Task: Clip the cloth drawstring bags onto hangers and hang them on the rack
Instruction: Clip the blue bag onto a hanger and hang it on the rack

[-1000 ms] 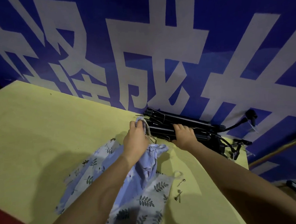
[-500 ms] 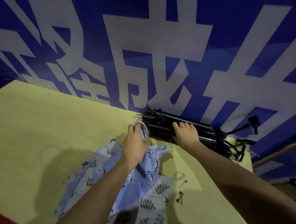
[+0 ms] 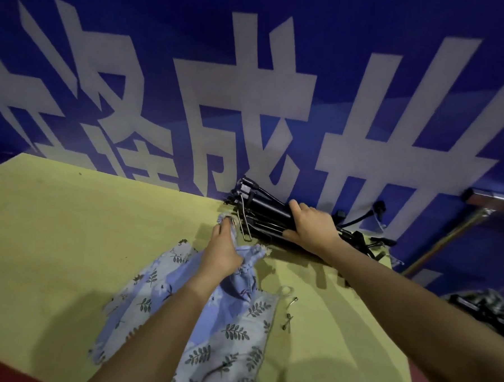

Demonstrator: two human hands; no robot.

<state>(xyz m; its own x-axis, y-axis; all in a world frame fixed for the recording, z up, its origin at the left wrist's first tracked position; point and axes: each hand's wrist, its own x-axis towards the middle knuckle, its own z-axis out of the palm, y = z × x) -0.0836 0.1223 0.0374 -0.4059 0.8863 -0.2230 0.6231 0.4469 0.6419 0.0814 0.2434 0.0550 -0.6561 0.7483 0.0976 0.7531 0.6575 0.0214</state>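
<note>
Several pale blue cloth drawstring bags [image 3: 223,332] with leaf prints lie in a heap on the yellow table [image 3: 72,244]. My left hand [image 3: 223,250] pinches the gathered top of one bag and holds it against a metal clip at the end of a stack of black hangers [image 3: 261,216]. My right hand [image 3: 312,227] is wrapped over that stack, thumb underneath, by the far table edge. No rack is in sight.
A blue banner with large white characters [image 3: 255,103] rises just behind the table. Two small metal clips [image 3: 289,314] lie loose on the table right of the bags. Black cables and gear [image 3: 364,237] trail off the right corner. Dark equipment [image 3: 490,309] sits lower right.
My right hand has shifted from resting flat on the hanger stack to gripping around it. The left hand has kept the bag top at the stack's end, and the view has swung slightly left.
</note>
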